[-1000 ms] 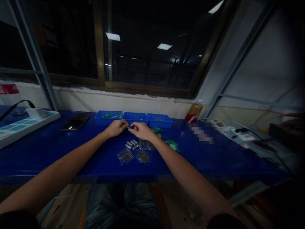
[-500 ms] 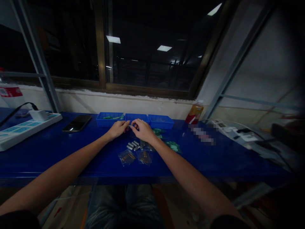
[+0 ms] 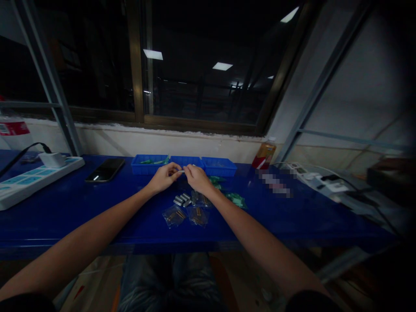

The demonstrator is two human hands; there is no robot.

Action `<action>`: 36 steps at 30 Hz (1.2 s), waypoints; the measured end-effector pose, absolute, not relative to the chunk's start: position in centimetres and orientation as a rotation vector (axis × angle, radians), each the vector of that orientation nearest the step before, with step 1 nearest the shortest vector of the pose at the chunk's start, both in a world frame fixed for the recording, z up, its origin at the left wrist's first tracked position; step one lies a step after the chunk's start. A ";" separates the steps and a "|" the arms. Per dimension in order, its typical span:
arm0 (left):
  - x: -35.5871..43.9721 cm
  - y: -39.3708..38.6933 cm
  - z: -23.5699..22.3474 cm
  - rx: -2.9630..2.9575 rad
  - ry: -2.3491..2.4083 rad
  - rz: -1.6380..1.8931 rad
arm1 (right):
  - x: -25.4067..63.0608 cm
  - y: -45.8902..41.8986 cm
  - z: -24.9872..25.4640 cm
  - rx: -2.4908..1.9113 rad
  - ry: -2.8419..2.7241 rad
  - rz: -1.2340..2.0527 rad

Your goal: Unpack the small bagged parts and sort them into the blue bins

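Note:
Between my two hands, in front of the blue bins, is a small, thin, light-coloured piece [image 3: 181, 171], too small to name. My left hand [image 3: 165, 177] pinches its left end between thumb and fingertips. My right hand [image 3: 196, 178] is closed at its other end, fingers pressed together. Just below the hands lie several short silver metal cylinders [image 3: 182, 199]. Nearer to me are small clear plastic bags with brass-coloured pins, one on the left [image 3: 174, 216] and one on the right [image 3: 198, 216]. Another clear bag [image 3: 201, 199] lies partly under my right wrist.
Three blue bins, left [image 3: 150, 164], middle [image 3: 186, 162] and right [image 3: 219, 167], line the back of the blue table [image 3: 136, 225]. Green packets [image 3: 236, 199] lie right of my right forearm. A phone [image 3: 105, 169], a power strip [image 3: 39, 180] and a drink bottle [image 3: 264, 154] stand farther out.
My hands have drawn slightly apart, and more of the thin piece shows between them. My left fingers have curled differently around it. The things on the table stay in place.

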State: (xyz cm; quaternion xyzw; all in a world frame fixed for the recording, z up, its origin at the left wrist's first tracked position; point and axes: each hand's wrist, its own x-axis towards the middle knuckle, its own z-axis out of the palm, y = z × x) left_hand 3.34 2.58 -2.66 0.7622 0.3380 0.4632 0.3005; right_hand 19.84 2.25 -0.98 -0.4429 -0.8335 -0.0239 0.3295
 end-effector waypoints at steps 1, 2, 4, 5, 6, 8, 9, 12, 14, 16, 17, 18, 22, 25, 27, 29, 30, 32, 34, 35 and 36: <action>3.3 2.6 -2.6 2.041 0.929 1.228 | 19.9 2.2 -1.1 -1.125 -2.181 -0.016; 3.2 2.5 -2.5 2.065 0.972 1.227 | 19.9 2.1 -1.1 -1.091 -2.180 0.035; 3.1 2.4 -2.2 2.117 1.082 1.232 | 19.8 1.9 -1.2 -1.025 -2.180 0.108; 3.1 2.3 -2.0 2.136 1.134 1.231 | 19.8 1.8 -1.2 -1.001 -2.183 0.119; 3.0 2.2 -1.9 2.143 1.176 1.225 | 19.8 1.7 -1.2 -0.983 -2.186 0.111; 3.1 2.2 -1.9 2.132 1.220 1.196 | 19.7 1.6 -1.1 -0.956 -2.191 0.068; 3.1 2.3 -1.9 2.117 1.226 1.178 | 19.7 1.6 -1.1 -0.949 -2.190 0.046; 3.2 2.4 -2.2 2.055 1.213 1.146 | 19.6 1.5 -0.9 -0.938 -2.183 0.009; 3.2 2.2 -2.2 2.051 1.198 1.170 | 19.6 1.5 -0.8 -0.942 -2.168 0.004; 3.2 1.8 -1.9 2.107 1.174 1.214 | 19.6 1.5 -0.7 -0.951 -2.143 0.006; 3.2 1.6 -1.7 2.156 1.153 1.237 | 19.7 1.6 -0.6 -0.956 -2.132 0.009; 3.2 1.4 -1.6 2.214 1.124 1.250 | 19.7 1.6 -0.6 -0.960 -2.123 0.014; 3.2 1.1 -1.1 2.422 1.037 1.261 | 19.8 1.7 -0.4 -0.958 -2.116 0.045; 3.1 1.2 -1.0 2.475 1.086 1.259 | 19.7 1.7 -0.4 -0.941 -2.121 0.089; 3.0 1.2 -0.8 2.506 1.143 1.232 | 19.7 1.6 -0.5 -0.948 -2.084 0.133; 2.9 1.1 -0.7 2.535 1.214 1.216 | 19.7 1.5 -0.6 -0.951 -2.040 0.169; 2.9 1.0 -0.6 2.545 1.249 1.212 | 19.8 1.4 -0.6 -0.943 -2.030 0.177; 2.9 0.9 -0.5 2.547 1.292 1.199 | 19.9 1.3 -0.6 -0.908 -2.047 0.171; 3.0 0.8 -0.4 2.536 1.293 1.183 | 19.9 1.2 -0.5 -0.875 -2.087 0.148; 3.0 0.8 -0.4 2.528 1.286 1.172 | 19.9 1.2 -0.4 -0.869 -2.106 0.138; 3.0 0.8 -0.4 2.517 1.285 1.155 | 19.9 1.1 -0.4 -0.870 -2.120 0.130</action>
